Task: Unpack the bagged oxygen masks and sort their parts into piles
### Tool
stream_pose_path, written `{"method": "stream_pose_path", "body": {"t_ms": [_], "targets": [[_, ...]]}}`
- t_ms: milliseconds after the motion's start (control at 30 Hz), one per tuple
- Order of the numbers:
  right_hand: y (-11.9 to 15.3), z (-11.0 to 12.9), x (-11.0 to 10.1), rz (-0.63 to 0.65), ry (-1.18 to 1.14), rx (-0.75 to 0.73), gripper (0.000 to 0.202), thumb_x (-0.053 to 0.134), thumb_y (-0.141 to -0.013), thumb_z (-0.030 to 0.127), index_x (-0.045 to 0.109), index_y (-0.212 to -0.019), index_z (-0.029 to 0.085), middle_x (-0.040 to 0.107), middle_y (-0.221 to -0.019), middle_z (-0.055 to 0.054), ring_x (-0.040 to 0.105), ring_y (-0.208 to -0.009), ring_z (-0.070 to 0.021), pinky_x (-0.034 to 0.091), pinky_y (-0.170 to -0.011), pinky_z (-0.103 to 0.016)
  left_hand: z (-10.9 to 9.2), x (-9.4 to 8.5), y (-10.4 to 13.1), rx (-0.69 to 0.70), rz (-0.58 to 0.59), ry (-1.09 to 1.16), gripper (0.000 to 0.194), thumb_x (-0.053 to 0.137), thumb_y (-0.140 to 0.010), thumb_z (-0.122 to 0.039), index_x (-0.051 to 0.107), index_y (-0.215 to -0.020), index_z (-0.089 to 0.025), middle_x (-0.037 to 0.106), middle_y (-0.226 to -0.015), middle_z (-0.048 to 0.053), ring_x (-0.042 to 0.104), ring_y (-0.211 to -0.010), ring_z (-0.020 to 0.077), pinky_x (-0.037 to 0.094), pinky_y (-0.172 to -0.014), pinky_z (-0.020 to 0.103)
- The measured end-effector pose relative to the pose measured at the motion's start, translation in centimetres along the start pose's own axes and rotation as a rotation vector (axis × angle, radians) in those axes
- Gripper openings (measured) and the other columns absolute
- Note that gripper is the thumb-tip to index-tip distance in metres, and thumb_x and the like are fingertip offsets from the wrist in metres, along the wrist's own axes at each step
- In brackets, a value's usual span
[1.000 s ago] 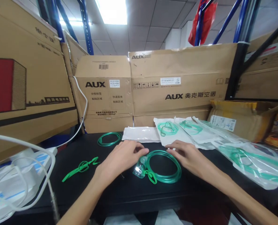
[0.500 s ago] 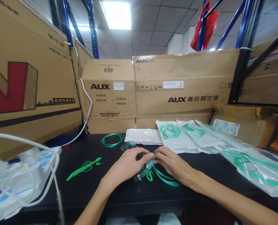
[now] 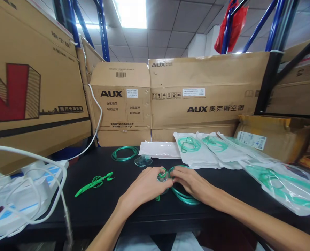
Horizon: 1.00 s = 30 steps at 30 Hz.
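Whereas the clear part [image 3: 162, 177] jutted below the left hand [image 3: 148, 182] earlier, its fingers now clasp it; right hand's [image 3: 193, 182] fingers curled over tubing [image 3: 185, 198].

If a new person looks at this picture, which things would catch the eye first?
Probably the left hand and right hand, close together at the centre, beside a coil of green tubing. Next, the bright green strap on the black table, towards the left, and the red plastic hanging at the upper right.
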State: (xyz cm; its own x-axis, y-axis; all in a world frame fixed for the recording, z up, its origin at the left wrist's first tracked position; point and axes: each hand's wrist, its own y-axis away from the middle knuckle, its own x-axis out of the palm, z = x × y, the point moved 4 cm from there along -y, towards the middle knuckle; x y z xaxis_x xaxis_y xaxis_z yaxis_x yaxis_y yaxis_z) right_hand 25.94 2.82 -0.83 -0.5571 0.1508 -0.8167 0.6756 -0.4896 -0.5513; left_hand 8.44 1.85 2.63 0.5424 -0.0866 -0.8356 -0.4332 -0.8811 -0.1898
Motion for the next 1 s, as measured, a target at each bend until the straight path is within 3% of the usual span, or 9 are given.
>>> {"method": "stream_pose_path", "body": {"t_ms": [333, 633, 833, 1000], "targets": [[0.1, -0.3, 0.5, 0.073, -0.081, -0.026, 0.030, 0.043, -0.094, -0.001, 0.064, -0.100, 0.019, 0.063, -0.091, -0.004, 0.058, -0.086, -0.0176, 0.045, -0.079, -0.028, -0.8, 0.0, 0.9, 0.099, -0.034, -0.231, 0.022, 0.055, -0.090, -0.046, 0.057, -0.091, -0.024, 0.069, -0.088, 0.003, 0.065, -0.088, 0.0269, 0.037, -0.069, 0.033], [0.0, -0.6, 0.8, 0.097, -0.078, -0.043, 0.031, 0.041, -0.092, -0.002, 0.063, -0.093, 0.020, 0.062, -0.087, -0.004, 0.057, -0.082, -0.0183, 0.044, -0.074, -0.029, -2.3, 0.0, 1.5, 0.218, -0.087, -0.340, 0.013, 0.056, -0.083, -0.028, 0.046, -0.080, -0.022, 0.061, -0.082, 0.003, 0.060, -0.080, 0.0234, 0.034, -0.067, 0.031], [-0.1, -0.2, 0.7, 0.082, -0.043, -0.049, 0.023, 0.041, -0.104, 0.015, 0.063, -0.097, 0.020, 0.064, -0.088, -0.005, 0.059, -0.084, -0.0186, 0.048, -0.077, -0.030, -0.9, -0.4, 1.1, 0.145, -0.032, -0.205, 0.014, 0.060, -0.084, -0.037, 0.055, -0.085, -0.023, 0.066, -0.085, 0.003, 0.063, -0.082, 0.0233, 0.037, -0.067, 0.030], [0.1, -0.1, 0.5, 0.059, -0.026, -0.005, 0.020, 0.053, -0.105, 0.033, 0.059, -0.120, 0.021, 0.067, -0.105, -0.007, 0.064, -0.092, -0.0192, 0.050, -0.085, -0.032, 0.5, -0.9, 0.8, 0.056, 0.007, -0.076, 0.024, 0.059, -0.088, -0.048, 0.065, -0.091, -0.025, 0.072, -0.096, 0.003, 0.064, -0.096, 0.0253, 0.041, -0.073, 0.030]]}}
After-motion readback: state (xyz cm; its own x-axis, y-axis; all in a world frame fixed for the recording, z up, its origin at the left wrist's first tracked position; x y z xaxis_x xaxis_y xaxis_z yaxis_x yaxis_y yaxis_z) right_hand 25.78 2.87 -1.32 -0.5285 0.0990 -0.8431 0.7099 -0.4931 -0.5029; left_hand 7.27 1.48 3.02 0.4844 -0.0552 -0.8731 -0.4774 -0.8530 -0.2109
